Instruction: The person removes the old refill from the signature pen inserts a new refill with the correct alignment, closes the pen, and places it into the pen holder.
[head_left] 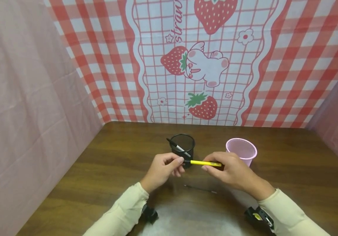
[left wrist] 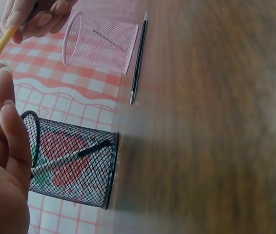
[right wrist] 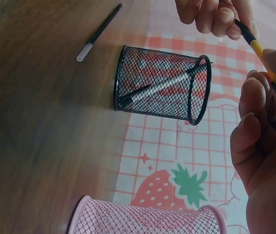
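Note:
Level between both hands in the head view is a yellow pen [head_left: 202,163] with a black end. My left hand [head_left: 165,168] pinches the black end between thumb and fingers. The yellow barrel is gripped near its other end by my right hand [head_left: 235,170]; in the right wrist view a dark part shows beside the yellow pen [right wrist: 257,48] at those fingers. On the table below the hands lies a thin dark pen refill [head_left: 199,189], with a metal tip and a pale end. Just behind the left fingertips stands a black mesh cup [head_left: 194,146].
A black-and-white pen [head_left: 179,148] leans inside the black cup. A pink mesh cup [head_left: 255,152] stands upright to the right, behind the right hand. Through its mesh in the left wrist view a thin dark line shows. A strawberry-print cloth [head_left: 171,98] hangs behind the wooden table [head_left: 83,183].

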`<state>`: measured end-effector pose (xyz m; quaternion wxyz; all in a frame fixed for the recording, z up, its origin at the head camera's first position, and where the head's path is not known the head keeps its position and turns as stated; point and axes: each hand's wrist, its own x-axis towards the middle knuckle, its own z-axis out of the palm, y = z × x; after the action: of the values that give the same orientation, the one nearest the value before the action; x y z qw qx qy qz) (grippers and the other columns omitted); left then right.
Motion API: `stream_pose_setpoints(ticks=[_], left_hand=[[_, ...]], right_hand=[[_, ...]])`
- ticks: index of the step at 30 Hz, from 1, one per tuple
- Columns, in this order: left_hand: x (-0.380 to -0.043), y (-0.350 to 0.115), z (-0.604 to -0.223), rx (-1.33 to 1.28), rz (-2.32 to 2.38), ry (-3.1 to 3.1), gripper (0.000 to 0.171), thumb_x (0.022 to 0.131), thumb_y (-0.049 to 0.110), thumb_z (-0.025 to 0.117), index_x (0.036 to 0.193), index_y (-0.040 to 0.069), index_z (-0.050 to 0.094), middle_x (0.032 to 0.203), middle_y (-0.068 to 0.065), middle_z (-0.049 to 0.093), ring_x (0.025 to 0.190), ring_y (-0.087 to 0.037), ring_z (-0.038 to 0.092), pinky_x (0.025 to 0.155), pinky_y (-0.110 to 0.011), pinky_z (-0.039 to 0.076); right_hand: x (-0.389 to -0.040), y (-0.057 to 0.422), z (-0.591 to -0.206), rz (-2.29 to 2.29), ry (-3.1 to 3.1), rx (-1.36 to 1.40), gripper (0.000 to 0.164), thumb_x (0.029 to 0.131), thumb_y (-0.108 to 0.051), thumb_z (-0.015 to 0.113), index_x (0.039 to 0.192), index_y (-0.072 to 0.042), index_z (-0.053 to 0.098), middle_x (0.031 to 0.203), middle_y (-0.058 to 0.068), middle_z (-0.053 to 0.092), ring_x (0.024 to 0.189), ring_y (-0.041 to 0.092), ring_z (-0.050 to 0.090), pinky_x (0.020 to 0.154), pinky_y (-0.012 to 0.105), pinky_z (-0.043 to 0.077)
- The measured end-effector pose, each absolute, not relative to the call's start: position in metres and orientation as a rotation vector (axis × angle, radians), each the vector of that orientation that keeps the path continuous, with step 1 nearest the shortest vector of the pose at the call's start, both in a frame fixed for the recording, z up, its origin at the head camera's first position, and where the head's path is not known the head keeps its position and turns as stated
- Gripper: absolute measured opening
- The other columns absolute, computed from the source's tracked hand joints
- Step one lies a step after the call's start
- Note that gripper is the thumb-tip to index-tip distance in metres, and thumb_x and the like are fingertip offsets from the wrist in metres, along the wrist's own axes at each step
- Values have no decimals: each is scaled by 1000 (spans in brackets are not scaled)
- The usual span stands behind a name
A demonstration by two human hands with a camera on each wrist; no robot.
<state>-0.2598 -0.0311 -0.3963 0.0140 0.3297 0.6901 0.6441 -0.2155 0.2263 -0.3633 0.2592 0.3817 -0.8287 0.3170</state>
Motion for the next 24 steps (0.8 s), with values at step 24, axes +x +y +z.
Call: stream_pose_setpoints(ticks=[24], left_hand=[[-261,-34,-395,1026,2007,2090,14,96,10,69,100,-3,72,82,-11,73,62,-15,63,60,-35,59]], right_hand=[[-219,229,-363,838,-2235,988,22,79,-4,82,91,-20,71,79,-16,61,63,0,50,57,14,41]])
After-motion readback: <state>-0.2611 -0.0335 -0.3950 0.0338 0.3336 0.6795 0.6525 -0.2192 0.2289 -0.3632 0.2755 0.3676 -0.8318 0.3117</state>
